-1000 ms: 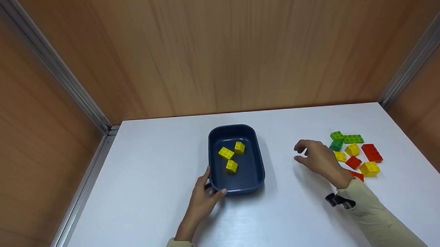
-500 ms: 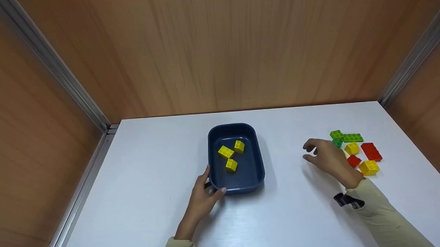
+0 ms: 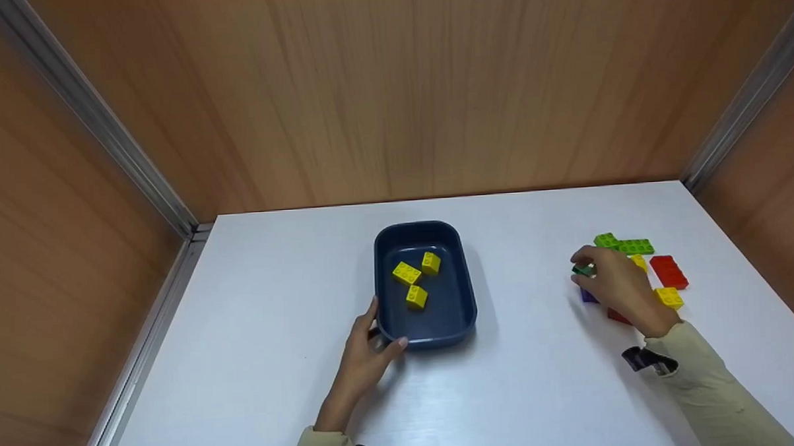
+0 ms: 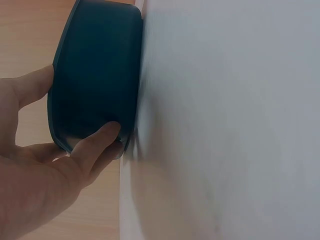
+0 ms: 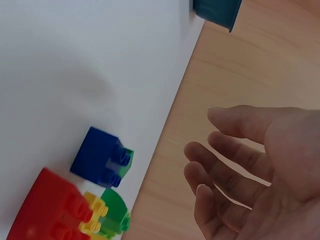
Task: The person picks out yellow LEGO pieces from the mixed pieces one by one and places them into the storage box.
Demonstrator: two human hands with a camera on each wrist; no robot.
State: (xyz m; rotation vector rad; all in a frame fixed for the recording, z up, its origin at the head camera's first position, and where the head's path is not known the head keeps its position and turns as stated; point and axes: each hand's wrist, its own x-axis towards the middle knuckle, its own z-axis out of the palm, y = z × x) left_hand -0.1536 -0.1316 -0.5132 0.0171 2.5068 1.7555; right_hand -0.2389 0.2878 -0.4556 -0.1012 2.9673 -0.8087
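My left hand (image 3: pixel 362 363) grips the near left corner of a dark blue tray (image 3: pixel 443 317), thumb and fingers on its rim and outer wall (image 4: pixel 100 60). Several yellow toy bricks (image 3: pixel 407 273) lie in the tray. Above the loose bricks at the right hovers my right hand (image 3: pixel 616 284), its fingers bent and parted. A dark green brick (image 3: pixel 582 269) shows between thumb and fingers in the head view. The right wrist view has that hand (image 5: pixel 240 170) holding nothing, apart from a blue brick (image 5: pixel 95 155) and a red brick (image 5: pixel 47 210).
Around the right hand lie light green bricks (image 3: pixel 635 246), a flat red brick (image 3: pixel 669 271) and a yellow brick (image 3: pixel 669 297). Some bricks are hidden under the hand. The white table (image 3: pixel 254 307) meets a wooden back wall (image 3: pixel 432 103), with wooden side panels left and right.
My right hand has moved right over the loose bricks, uncovering a blue brick and covering others. The left hand and the tray have stayed in place.
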